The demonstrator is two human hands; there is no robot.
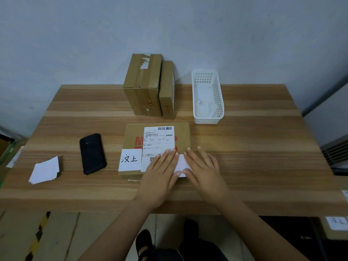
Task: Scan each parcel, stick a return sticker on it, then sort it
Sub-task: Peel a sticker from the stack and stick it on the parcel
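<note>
Flat brown cardboard parcel [180, 134] lies near centre of wooden table's [263, 147] front edge. White paper sticker [181, 162] sits at parcel's front-right corner, long axis front-to-back, btw both hands. L hand [160, 174] & R hand [205, 170] press it flat, fingers [169, 157] straight, close together.

Wall: ahead of me, a plain pale grey-blue wall [75, 34], matte, with a few faint scuffs; it runs behind the far edge of the tabletop.
Tabletop: wood-grain tabletop [263, 147], with light and darker brown bands running left to right; its near edge crosses my lower view.
Floor: pale tiles [165, 221] below the near edge; to my left the floor looks tan, with a yellow-and-black striped strip [38, 236] slanting across it.
Right side: a grey panel [327, 117] stands beside the tabletop's right edge, with dark slats [335, 153] lower down; I cannot tell what they belong to.
Light: dim, soft and even, with weak shadows.
</note>
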